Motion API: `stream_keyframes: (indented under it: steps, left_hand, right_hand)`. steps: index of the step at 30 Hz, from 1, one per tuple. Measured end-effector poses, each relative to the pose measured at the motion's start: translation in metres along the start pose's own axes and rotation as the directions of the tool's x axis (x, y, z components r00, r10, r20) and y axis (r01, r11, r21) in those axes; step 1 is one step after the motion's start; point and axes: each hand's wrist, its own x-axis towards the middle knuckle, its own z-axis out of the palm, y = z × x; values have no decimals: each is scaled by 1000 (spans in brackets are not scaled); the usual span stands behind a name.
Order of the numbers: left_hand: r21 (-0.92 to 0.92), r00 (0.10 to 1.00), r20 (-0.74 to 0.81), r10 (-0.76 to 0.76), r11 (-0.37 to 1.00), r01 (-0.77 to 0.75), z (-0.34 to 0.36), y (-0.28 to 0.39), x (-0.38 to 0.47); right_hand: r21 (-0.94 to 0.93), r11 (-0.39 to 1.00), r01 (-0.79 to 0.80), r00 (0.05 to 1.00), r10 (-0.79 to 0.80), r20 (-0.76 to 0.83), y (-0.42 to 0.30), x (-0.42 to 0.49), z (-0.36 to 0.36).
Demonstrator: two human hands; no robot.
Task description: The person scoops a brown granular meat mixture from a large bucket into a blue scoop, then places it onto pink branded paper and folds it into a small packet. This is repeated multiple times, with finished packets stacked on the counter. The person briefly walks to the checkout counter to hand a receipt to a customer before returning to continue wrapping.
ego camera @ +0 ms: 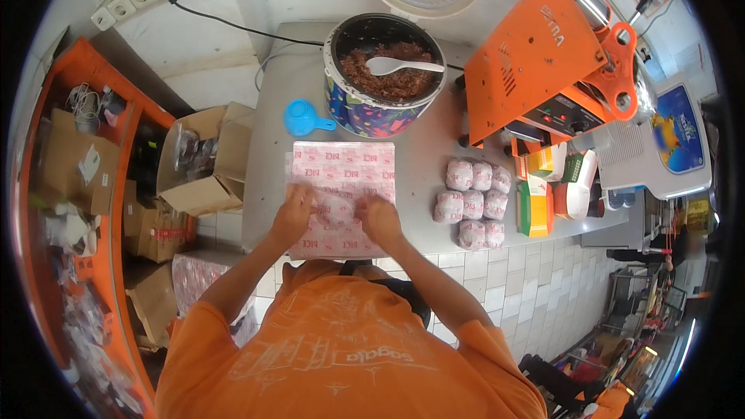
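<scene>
A stack of pink-printed wrapping paper (343,154) lies on the metal table (419,154) in front of me. On its top sheet sits a rounded paper-wrapped bundle (336,209), its contents hidden. My left hand (295,209) pinches the paper at the bundle's left side. At the opposite side, my right hand (379,221) grips the paper too; its fingers are blurred. Several wrapped balls (473,205) in the same paper sit grouped to the right. Beyond the stack stands a floral rice cooker (372,113) holding reddish-brown rice (401,84), with a white serving spoon (401,66) resting on it.
A blue measuring cup (300,116) lies left of the cooker. An orange cup-sealing machine (529,64) and folded paper food boxes (535,206) occupy the right side. Left of the table are an open cardboard box (204,154) and an orange shelf (131,122). A power cable (244,30) runs behind.
</scene>
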Motion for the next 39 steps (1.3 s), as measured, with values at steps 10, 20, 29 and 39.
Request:
stream_keyframes:
  steps: [10,20,29,39]
  left_hand:
    - [-43,983,-176,-62,998,55,35,38,-15]
    - [-711,676,695,-244,-99,696,26,109,54]
    - [-826,836,363,-411,273,493,-8,50,88]
    - [-29,862,-176,-474,878,477,4,-73,145]
  right_hand:
    - [-110,969,222,796,-245,-554,-42,-34,7]
    - [913,408,-17,917,370,-148,-14,-69,-29]
    - [352,803,-480,661,595,-457,59,-146,-66]
    - [75,826,-559,650,492,-579,52,-137,-69]
